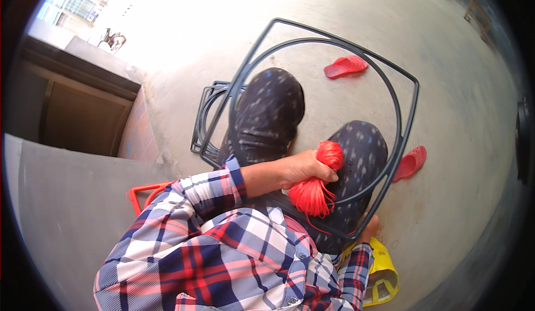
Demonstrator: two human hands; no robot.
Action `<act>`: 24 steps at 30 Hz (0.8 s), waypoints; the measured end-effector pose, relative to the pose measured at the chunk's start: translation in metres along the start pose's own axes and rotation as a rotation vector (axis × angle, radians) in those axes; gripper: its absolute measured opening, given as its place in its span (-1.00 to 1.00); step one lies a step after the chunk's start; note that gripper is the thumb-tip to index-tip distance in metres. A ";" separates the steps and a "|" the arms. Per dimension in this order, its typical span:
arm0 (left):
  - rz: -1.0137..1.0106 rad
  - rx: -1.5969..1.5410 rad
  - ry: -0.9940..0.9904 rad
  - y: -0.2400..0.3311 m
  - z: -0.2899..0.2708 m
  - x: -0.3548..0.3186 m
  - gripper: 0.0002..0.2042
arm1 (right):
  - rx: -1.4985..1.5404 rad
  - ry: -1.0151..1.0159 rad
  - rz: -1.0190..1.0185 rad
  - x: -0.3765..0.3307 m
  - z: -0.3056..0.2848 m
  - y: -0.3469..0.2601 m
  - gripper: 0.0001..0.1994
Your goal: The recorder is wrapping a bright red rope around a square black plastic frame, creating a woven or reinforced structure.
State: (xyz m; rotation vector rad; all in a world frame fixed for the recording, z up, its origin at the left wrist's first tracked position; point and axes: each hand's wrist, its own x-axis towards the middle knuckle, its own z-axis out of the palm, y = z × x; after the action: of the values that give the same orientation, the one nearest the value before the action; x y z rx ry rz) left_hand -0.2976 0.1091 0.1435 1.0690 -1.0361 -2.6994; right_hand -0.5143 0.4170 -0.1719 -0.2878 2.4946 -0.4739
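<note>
My left hand [308, 169] is closed round the narrow middle of a bundle of red cord [310, 196], which bulges out above and below the fist. A thin red strand trails from it toward the near corner of a black frame [414, 96]. This frame has a square outer rim with a round ring inside and lies tilted across my lap and knees. At its near right corner my right hand [369, 228] grips the rim; its fingers are partly hidden by the frame and sleeve.
More black frames [199, 119] are stacked on the floor left of my legs. A red frame-like piece [134, 199] shows by my left elbow. Two red slippers [346, 67] lie apart on the floor. A yellow bag [384, 263] sits by my right arm; a grey ledge [67, 183] stands left.
</note>
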 end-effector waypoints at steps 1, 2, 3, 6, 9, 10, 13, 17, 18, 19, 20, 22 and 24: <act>0.005 -0.015 -0.007 0.001 0.003 -0.002 -0.82 | 0.331 -0.038 0.194 0.004 0.001 0.004 -0.73; 0.011 -0.032 -0.017 0.003 0.005 -0.003 -0.82 | 0.324 -0.040 0.175 0.006 -0.002 0.010 -0.73; 0.028 -0.027 -0.096 0.000 -0.002 0.002 -0.83 | 0.594 0.026 0.151 0.011 -0.004 0.026 -0.77; 0.087 0.003 -0.040 -0.001 0.000 0.002 -0.85 | 1.032 -0.051 0.088 0.005 -0.010 -0.017 -0.85; 0.189 0.023 -0.061 0.007 0.003 -0.007 -0.84 | 1.290 -0.078 -0.005 -0.009 -0.065 -0.074 -0.95; 0.208 0.015 -0.059 0.008 0.001 -0.008 -0.84 | 1.408 -0.050 -0.056 -0.009 -0.079 -0.088 -0.98; 0.351 0.153 -0.090 0.014 -0.002 -0.015 -0.82 | 1.506 -0.079 -0.292 -0.040 -0.142 -0.168 -0.84; 0.497 0.192 -0.175 0.034 0.011 -0.030 -0.86 | 1.469 -0.099 -0.663 -0.087 -0.215 -0.234 -0.77; 0.508 0.188 -0.178 0.040 0.014 -0.035 -0.86 | 1.463 -0.099 -0.676 -0.103 -0.227 -0.249 -0.77; 0.567 0.245 -0.220 0.047 0.017 -0.040 -0.86 | 1.344 -0.185 -0.811 -0.120 -0.237 -0.264 -0.78; 0.624 0.300 -0.262 0.051 0.020 -0.043 -0.86 | 1.214 -0.267 -0.938 -0.139 -0.244 -0.281 -0.78; 0.644 0.294 -0.269 0.048 0.024 -0.038 -0.85 | 1.084 -0.229 -0.978 -0.175 -0.240 -0.316 -0.83; 0.754 0.202 -0.274 0.053 0.032 -0.046 -0.87 | 0.714 -0.423 -0.938 -0.206 -0.240 -0.340 -0.84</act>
State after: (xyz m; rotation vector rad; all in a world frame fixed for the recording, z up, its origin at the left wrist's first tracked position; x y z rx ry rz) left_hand -0.2922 0.0997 0.2203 0.2169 -1.4139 -2.1673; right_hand -0.4525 0.2335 0.2498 -1.1158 1.5175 -1.4360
